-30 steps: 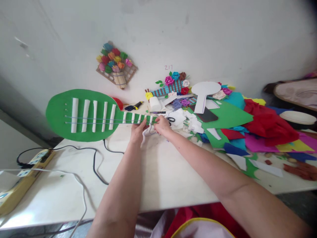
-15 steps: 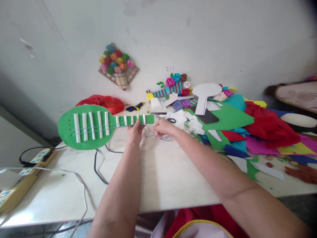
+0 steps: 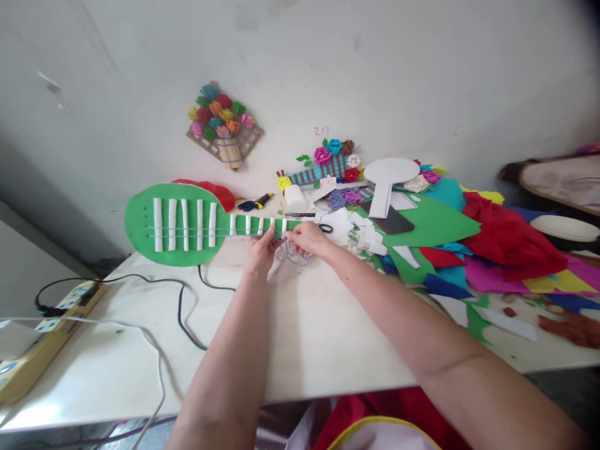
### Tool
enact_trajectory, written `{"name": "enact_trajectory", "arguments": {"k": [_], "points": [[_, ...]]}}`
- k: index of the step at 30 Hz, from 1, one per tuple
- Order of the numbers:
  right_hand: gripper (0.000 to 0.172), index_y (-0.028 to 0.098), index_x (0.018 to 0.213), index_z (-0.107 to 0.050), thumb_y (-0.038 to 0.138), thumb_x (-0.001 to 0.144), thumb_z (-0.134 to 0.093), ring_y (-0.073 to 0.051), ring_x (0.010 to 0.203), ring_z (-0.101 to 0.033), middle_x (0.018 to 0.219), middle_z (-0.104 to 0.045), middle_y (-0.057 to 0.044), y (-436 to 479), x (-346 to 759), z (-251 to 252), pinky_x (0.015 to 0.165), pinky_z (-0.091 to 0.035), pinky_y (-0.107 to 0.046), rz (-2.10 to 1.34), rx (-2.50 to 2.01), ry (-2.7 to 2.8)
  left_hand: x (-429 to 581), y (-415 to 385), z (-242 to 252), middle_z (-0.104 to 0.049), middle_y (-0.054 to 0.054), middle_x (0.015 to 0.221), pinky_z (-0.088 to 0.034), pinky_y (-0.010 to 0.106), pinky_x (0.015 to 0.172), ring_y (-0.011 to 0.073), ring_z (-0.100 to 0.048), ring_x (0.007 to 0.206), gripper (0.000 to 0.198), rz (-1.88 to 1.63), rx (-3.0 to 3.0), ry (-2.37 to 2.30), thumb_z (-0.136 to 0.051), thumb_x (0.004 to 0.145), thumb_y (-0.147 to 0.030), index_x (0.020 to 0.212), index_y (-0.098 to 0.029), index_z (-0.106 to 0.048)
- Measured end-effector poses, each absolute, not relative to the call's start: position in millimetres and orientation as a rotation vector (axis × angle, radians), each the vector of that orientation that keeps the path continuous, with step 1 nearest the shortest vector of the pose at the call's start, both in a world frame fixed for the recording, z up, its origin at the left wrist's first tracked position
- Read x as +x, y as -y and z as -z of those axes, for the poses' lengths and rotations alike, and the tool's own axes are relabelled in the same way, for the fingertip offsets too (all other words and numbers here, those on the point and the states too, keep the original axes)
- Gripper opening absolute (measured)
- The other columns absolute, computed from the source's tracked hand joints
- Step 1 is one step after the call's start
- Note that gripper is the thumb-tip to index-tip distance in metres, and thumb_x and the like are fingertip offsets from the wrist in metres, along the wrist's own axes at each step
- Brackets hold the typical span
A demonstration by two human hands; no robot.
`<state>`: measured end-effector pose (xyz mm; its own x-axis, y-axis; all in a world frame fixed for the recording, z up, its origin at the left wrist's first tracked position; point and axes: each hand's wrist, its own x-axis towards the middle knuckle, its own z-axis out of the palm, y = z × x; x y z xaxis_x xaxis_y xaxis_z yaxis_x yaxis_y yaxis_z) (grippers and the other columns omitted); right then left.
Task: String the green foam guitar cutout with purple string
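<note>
A green guitar-shaped cutout [image 3: 192,215] with white strips across its body and neck is held level above the table. Two pale bluish strands of yarn [image 3: 290,260] run lengthwise over the strips, and a loose tangle hangs below the neck's right end. My left hand [image 3: 261,253] grips the neck from below, thumb on the front. Beside it, my right hand [image 3: 307,239] is closed in a pinch at the neck's right end, touching the yarn; whether a needle is in those fingers is hidden.
Black-handled scissors [image 3: 325,229] and white scraps [image 3: 340,225] lie just beyond my right hand. Pliers [image 3: 255,202] and a red bag [image 3: 220,194] sit behind the cutout. Coloured sheets [image 3: 431,219] pile up at right. A power strip [image 3: 70,319] and cables occupy the left side.
The green cutout has shifted right and tilted a little, its body now higher. My right hand has come closer to my left, up against the neck, with the loose yarn bunched beneath.
</note>
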<state>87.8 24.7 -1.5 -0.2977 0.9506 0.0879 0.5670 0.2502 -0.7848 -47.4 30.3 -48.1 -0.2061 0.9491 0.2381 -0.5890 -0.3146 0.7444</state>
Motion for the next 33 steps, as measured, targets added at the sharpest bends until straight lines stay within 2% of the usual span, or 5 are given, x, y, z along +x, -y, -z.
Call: {"name": "enact_trajectory", "arguments": {"k": [5,14,21,26,33], "points": [[0.032,0.019,0.069,-0.063,0.045,0.078,-0.046,-0.017,0.075,-0.059,0.075,-0.066,-0.004,-33,107,-10,0.062,-0.039,-0.024,-0.291,-1.553,1.71,-53,-29,48,-0.066,-0.003,0.069,-0.052,0.029,0.07,0.0096,-0.06,0.059,0.021,-1.78,0.747,-0.558,-0.075,0.058,-0.016,0.074,-0.018,-0.062],[0.022,0.014,0.065,-0.058,0.034,0.074,-0.057,-0.008,0.046,-0.048,0.054,-0.058,0.002,-46,115,6,0.052,-0.037,-0.021,-1.548,-1.037,1.413,-50,-17,44,-0.065,0.0,0.068,-0.054,0.03,0.067,0.0116,-0.062,0.06,0.02,-1.552,0.79,-0.559,-0.073,0.06,-0.017,0.076,-0.015,-0.061],[0.014,0.012,0.059,-0.053,0.014,0.073,-0.055,-0.005,0.04,-0.044,0.046,-0.052,0.005,-47,113,5,0.042,-0.033,-0.016,-1.577,-0.888,1.182,-50,-16,43,-0.066,0.001,0.07,-0.052,0.026,0.055,0.0131,-0.061,0.058,0.02,-1.48,0.822,-0.574,-0.073,0.06,-0.017,0.075,-0.015,-0.061],[0.019,0.014,0.065,-0.046,0.013,0.083,-0.041,-0.005,0.034,-0.041,0.052,-0.058,0.001,-54,115,6,0.033,-0.029,-0.016,-1.574,-0.907,0.826,-48,-15,43,-0.066,0.001,0.069,-0.052,0.026,0.056,0.0131,-0.061,0.059,0.019,-1.461,0.806,-0.57,-0.072,0.061,-0.015,0.075,-0.015,-0.061],[0.024,0.016,0.065,-0.041,0.016,0.088,-0.035,-0.006,0.038,-0.045,0.05,-0.057,-0.002,-46,103,-3,0.036,-0.036,-0.014,-1.788,-0.833,0.657,-50,-19,45,-0.066,0.001,0.071,-0.051,0.021,0.059,0.0111,-0.062,0.062,0.022,-1.519,0.814,-0.552,-0.074,0.058,-0.015,0.076,-0.014,-0.061]]}}
